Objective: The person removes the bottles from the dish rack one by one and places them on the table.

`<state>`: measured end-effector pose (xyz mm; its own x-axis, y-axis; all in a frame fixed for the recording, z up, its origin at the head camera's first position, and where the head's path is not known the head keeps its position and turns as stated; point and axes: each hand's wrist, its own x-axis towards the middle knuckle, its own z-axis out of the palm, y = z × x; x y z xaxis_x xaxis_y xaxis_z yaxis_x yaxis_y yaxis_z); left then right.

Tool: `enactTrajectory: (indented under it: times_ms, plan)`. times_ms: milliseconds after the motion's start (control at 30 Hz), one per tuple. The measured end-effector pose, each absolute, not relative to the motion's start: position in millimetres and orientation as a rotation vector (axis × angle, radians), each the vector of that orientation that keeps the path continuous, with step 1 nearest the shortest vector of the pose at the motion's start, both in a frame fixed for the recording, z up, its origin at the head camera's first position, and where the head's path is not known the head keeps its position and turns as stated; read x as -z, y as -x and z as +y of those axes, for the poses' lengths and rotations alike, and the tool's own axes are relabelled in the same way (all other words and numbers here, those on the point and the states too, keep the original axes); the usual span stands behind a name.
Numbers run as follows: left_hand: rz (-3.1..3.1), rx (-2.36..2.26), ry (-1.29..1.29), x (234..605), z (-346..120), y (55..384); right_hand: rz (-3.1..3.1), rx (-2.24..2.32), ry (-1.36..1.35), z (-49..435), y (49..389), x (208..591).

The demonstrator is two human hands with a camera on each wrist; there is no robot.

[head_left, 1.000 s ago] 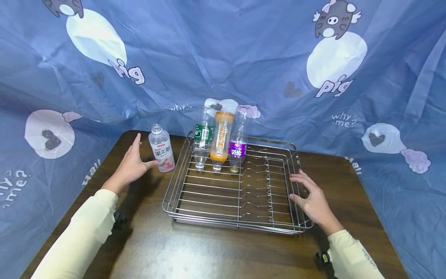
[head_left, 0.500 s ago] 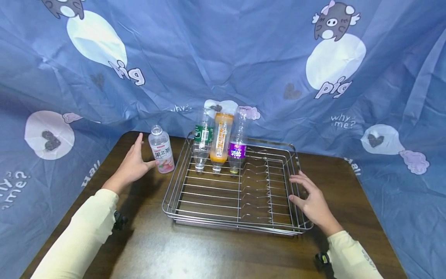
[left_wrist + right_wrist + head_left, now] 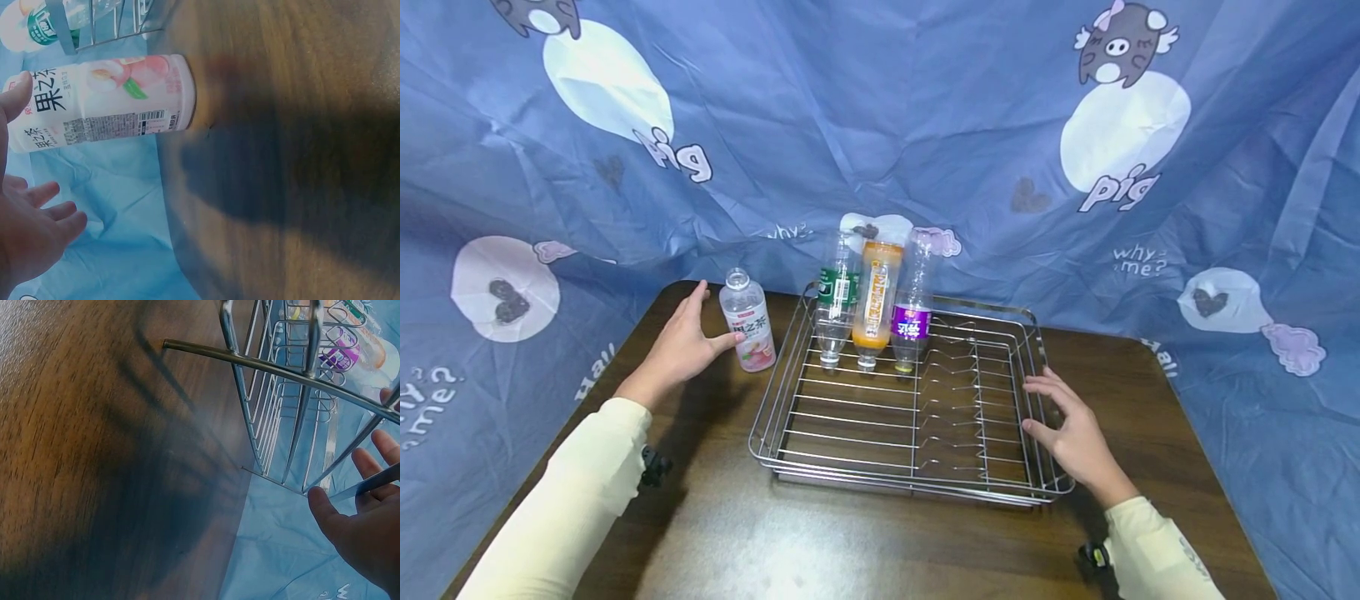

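A clear drink bottle [image 3: 748, 325] with a pink peach label stands upright on the table, left of the wire rack, its mouth uncapped. At its left side is my left hand [image 3: 681, 343], fingers extended and spread. The thumb overlaps the label; whether it touches, I cannot tell. In the left wrist view, a gap shows between the other fingers and the bottle [image 3: 103, 103]. My right hand [image 3: 1075, 429] is at the right rim of the metal dish rack [image 3: 917, 482], with fingers slightly bent. The right wrist view shows its thumb and fingertips beside the rack wires, with nothing gripped.
Several rack slots run along the right half. At the rack's back left, a green-labelled bottle [image 3: 838, 287], an orange bottle [image 3: 876, 296] and a purple-labelled bottle [image 3: 912, 322] lean upside down, necks toward me. A blue patterned curtain [image 3: 880, 108] hangs behind the brown table [image 3: 715, 517].
My left hand has shifted slightly, and its thumb has moved right and up across the bottle's label. The bottles, rack and right hand look unmoved.
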<state>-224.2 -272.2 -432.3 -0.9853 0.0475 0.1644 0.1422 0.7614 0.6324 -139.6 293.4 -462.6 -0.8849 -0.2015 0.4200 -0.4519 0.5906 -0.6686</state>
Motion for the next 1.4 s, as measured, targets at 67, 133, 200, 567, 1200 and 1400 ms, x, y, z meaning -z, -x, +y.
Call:
enactTrajectory:
  times_ms: [67,133,200,567,1200,1400]
  plan:
    - [-2.817,1.004,0.161,430,-272,224,-2.52,-1.186,-0.538,293,139,462]
    - [-2.821,0.979,0.167,428,-273,223,-2.521,-1.191,-0.535,292,138,462]
    - [-2.822,0.959,0.175,425,-273,222,-2.524,-1.197,-0.535,292,137,462]
    - [-2.79,0.888,0.176,407,-275,223,-2.536,-1.19,-0.518,290,137,461]
    - [-2.769,0.831,0.277,384,-264,223,-2.554,-1.177,-0.522,292,140,460]
    - [-2.788,0.812,0.292,377,-260,222,-2.542,-1.182,-0.528,291,138,460]
